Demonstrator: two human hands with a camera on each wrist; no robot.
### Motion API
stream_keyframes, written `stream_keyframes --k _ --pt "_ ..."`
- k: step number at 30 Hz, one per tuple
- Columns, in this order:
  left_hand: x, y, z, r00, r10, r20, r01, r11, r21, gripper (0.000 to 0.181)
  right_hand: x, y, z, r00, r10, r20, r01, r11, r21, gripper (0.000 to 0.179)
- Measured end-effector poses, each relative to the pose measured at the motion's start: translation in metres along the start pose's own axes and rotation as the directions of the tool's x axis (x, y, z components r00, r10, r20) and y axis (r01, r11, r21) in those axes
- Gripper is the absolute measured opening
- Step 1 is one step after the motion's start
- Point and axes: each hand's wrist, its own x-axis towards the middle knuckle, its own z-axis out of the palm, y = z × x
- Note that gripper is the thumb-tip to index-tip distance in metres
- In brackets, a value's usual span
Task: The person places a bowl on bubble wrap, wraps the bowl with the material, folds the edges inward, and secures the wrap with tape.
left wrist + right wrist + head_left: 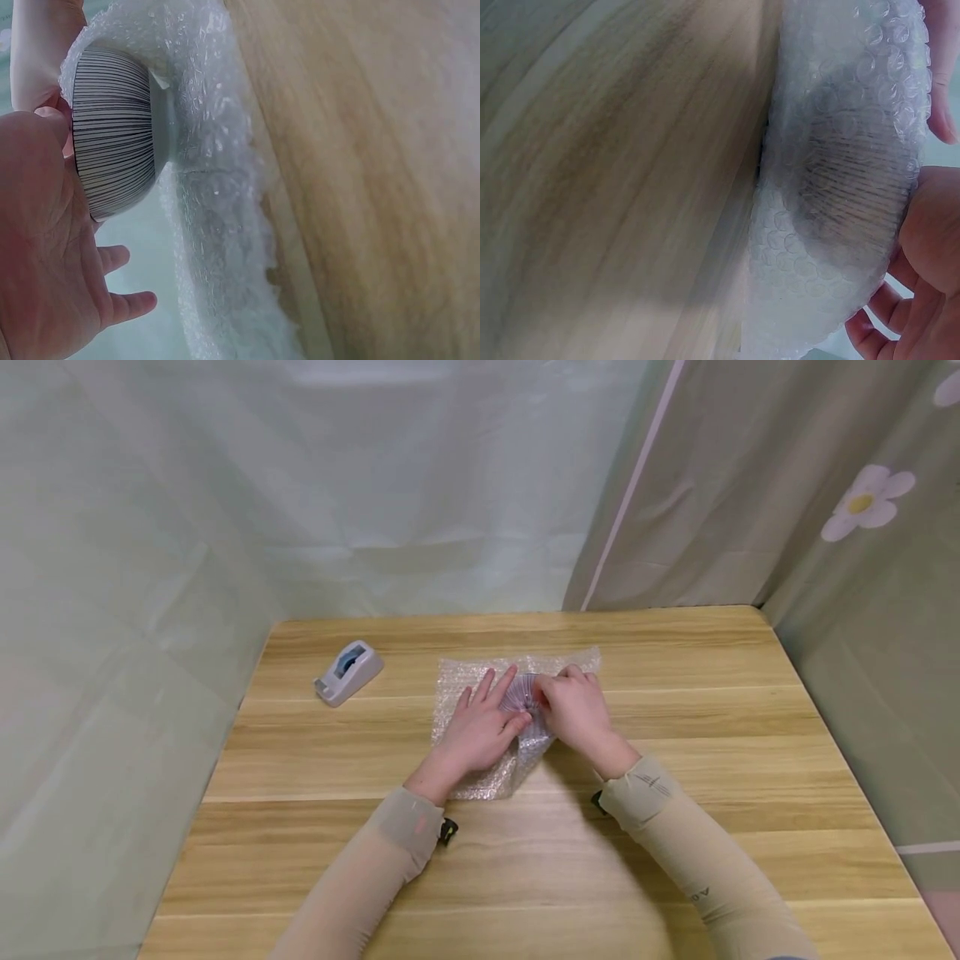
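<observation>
A striped bowl [112,131] stands upright on a sheet of bubble wrap [480,787]. My left hand [478,732] lies over the bowl's left side with the fingers spread and fairly straight, the thumb at the rim. On the other side, my right hand [576,703] pinches the wrap's right part, folded up against the bowl with its edge at the rim. Through that layer the stripes [855,184] show blurred in the right wrist view. Part of the bowl's inside is hidden by both hands.
A white tape dispenser [349,672] stands at the back left of the wooden table [510,877]. Pale curtains [420,485] hang behind the table and along its sides.
</observation>
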Motion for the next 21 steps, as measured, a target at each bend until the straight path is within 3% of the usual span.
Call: stream_keyframes --k 7,14,21 --pt "-0.001 0.000 0.000 1.000 0.002 0.011 -0.002 1.000 0.003 0.062 0.000 0.003 0.000 1.000 0.003 -0.007 -0.002 0.999 0.037 0.015" --pt "-0.001 0.000 -0.001 1.000 0.011 0.011 -0.011 1.000 0.008 0.062 -0.001 0.010 0.000 1.000 0.025 -0.009 -0.024 0.991 0.129 0.032" --pt "-0.001 0.001 -0.002 1.000 0.016 0.021 -0.016 1.000 0.021 0.061 -0.002 0.016 0.003 0.988 0.132 -0.080 -0.110 0.967 0.232 0.045"
